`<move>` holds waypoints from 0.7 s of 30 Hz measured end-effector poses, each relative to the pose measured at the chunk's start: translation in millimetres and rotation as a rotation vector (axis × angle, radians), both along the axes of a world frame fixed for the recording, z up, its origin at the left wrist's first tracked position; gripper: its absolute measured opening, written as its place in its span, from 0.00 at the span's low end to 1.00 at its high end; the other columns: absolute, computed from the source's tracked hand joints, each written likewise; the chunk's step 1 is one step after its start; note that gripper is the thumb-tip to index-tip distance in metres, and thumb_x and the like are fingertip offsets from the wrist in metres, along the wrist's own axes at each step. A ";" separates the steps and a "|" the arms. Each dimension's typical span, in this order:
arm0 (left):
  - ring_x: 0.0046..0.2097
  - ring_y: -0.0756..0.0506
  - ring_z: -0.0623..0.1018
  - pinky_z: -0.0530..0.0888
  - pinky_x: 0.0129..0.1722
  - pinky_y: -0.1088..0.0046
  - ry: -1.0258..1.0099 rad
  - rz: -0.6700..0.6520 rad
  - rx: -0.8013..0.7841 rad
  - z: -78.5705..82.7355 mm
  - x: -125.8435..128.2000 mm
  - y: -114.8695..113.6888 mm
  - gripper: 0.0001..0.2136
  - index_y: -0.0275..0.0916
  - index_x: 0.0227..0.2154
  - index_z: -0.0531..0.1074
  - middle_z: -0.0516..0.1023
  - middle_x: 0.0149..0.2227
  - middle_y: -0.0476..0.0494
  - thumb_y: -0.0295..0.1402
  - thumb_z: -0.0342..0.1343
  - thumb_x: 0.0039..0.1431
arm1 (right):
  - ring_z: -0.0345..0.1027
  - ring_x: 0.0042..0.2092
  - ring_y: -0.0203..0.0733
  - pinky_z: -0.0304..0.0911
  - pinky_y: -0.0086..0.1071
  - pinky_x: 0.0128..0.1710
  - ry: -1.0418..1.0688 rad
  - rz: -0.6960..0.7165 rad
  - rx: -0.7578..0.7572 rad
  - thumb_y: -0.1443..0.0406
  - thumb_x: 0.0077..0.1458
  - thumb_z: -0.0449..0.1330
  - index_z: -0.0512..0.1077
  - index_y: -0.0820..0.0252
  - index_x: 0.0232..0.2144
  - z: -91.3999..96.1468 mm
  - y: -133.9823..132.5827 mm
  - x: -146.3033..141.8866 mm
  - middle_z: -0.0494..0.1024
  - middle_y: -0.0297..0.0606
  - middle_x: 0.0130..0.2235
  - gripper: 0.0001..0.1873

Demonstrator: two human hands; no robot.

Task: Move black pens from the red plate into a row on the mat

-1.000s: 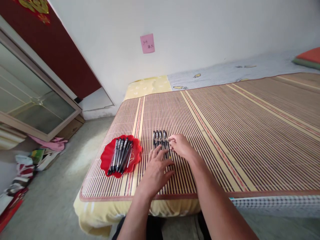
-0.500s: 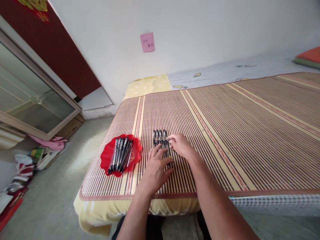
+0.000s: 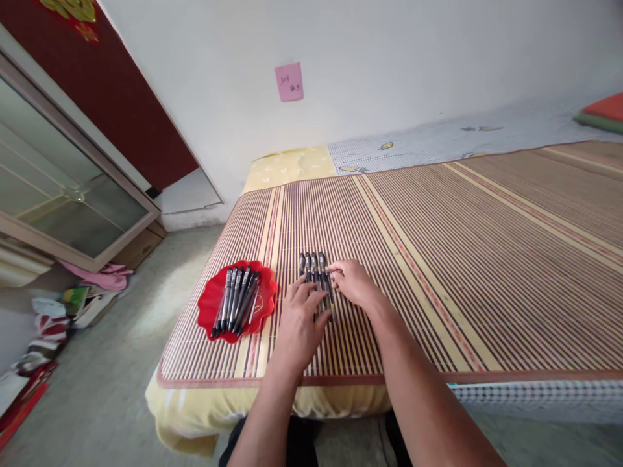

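Observation:
Several black-capped pens (image 3: pixel 314 261) lie side by side in a row on the striped mat, caps pointing away from me. Over their near halves rests my left hand (image 3: pixel 300 318), its fingers spread apart and partly hiding the barrels. My right hand (image 3: pixel 353 282) is at the right side of the row, fingers curled inward, with the fingertips at or very near the rightmost pen; I see nothing held in it. To the left, a red scalloped plate (image 3: pixel 207 305) bears more black pens (image 3: pixel 237 301) in a loose bunch, tips toward me.
The striped mat (image 3: pixel 438 272) covers a bed with a yellow sheet (image 3: pixel 195 405) hanging at the near edge. A pink note (image 3: pixel 289 82) is on the wall behind. At left stand a glass-panelled door (image 3: pixel 73 194) and a pile of cloth and papers (image 3: pixel 48 331) on the floor.
My left hand has shifted slightly, its thumb drawn in closer to the pens. The row of pens and my right hand look nearly the same; the view has moved a little.

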State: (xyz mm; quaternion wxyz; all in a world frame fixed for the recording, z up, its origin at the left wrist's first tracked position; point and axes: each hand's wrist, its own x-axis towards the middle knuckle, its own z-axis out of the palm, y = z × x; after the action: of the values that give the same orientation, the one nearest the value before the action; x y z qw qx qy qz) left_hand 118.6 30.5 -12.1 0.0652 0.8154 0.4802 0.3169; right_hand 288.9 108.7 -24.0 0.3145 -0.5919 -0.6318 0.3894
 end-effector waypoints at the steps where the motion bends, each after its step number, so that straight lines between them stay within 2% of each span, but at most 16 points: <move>1: 0.62 0.34 0.69 0.71 0.62 0.46 -0.022 0.031 0.017 0.2 0.0 0.5 0.14 0.38 0.47 0.76 0.77 0.51 0.37 0.24 0.65 0.59 | 0.74 0.29 0.37 0.67 0.29 0.31 0.008 0.000 -0.006 0.74 0.62 0.52 0.80 0.66 0.44 0.9 -0.3 0.1 0.81 0.40 0.29 0.17; 4: 0.60 0.35 0.71 0.72 0.61 0.47 -0.067 0.099 0.055 1.4 -0.3 1.3 0.14 0.37 0.48 0.75 0.78 0.49 0.38 0.23 0.64 0.60 | 0.75 0.30 0.38 0.66 0.29 0.30 0.031 -0.009 -0.021 0.75 0.61 0.51 0.80 0.67 0.43 3.9 -0.7 0.0 0.81 0.41 0.29 0.18; 9: 0.57 0.37 0.74 0.72 0.60 0.49 -0.120 0.142 0.122 4.3 -0.4 1.3 0.11 0.38 0.48 0.74 0.78 0.48 0.38 0.24 0.60 0.64 | 0.74 0.28 0.38 0.63 0.28 0.27 0.062 -0.021 -0.036 0.76 0.59 0.52 0.81 0.66 0.39 5.7 -0.5 -1.5 0.78 0.39 0.26 0.17; 12: 0.54 0.39 0.75 0.74 0.56 0.56 -0.165 0.166 0.182 6.9 0.1 0.6 0.09 0.38 0.47 0.73 0.78 0.47 0.38 0.24 0.57 0.66 | 0.71 0.26 0.36 0.60 0.28 0.25 0.052 -0.028 -0.043 0.76 0.58 0.52 0.80 0.63 0.34 10.0 -2.9 -2.1 0.78 0.37 0.25 0.16; 14: 0.47 0.42 0.77 0.75 0.48 0.64 -0.179 0.194 0.221 8.6 0.0 -0.2 0.03 0.38 0.41 0.73 0.78 0.41 0.41 0.26 0.56 0.67 | 0.69 0.24 0.35 0.58 0.28 0.25 0.026 -0.039 -0.023 0.75 0.59 0.52 0.79 0.63 0.32 17.5 -6.1 -1.4 0.78 0.36 0.25 0.15; 15: 0.41 0.44 0.77 0.74 0.42 0.67 -0.181 0.219 0.239 9.2 -0.3 -0.8 0.03 0.39 0.36 0.71 0.77 0.36 0.43 0.28 0.56 0.68 | 0.68 0.24 0.35 0.58 0.28 0.25 0.014 -0.052 0.007 0.74 0.59 0.53 0.78 0.62 0.30 22.7 -8.1 -0.7 0.77 0.36 0.25 0.13; 18: 0.26 0.49 0.68 0.64 0.29 0.72 -0.190 0.287 0.290 9.6 -0.3 -3.2 0.17 0.42 0.24 0.60 0.65 0.23 0.53 0.32 0.55 0.69 | 0.62 0.22 0.33 0.53 0.29 0.24 0.021 -0.129 0.183 0.66 0.61 0.58 0.70 0.59 0.22 41.5 -14.7 3.0 0.71 0.31 0.21 0.14; 21: 0.23 0.51 0.64 0.59 0.27 0.72 -0.203 0.238 0.307 9.2 4.0 -7.2 0.19 0.43 0.21 0.55 0.60 0.20 0.55 0.30 0.52 0.70 | 0.53 0.20 0.32 0.47 0.30 0.22 0.095 -0.231 0.377 0.58 0.62 0.60 0.59 0.56 0.17 58.9 -21.0 7.3 0.60 0.26 0.16 0.24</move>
State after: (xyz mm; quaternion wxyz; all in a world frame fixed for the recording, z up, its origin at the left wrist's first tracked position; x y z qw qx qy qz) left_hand 122.5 23.2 -3.0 -0.0494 0.7172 0.5103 0.4721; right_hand 296.3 87.7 34.9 0.4914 -0.5721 -0.6060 0.2530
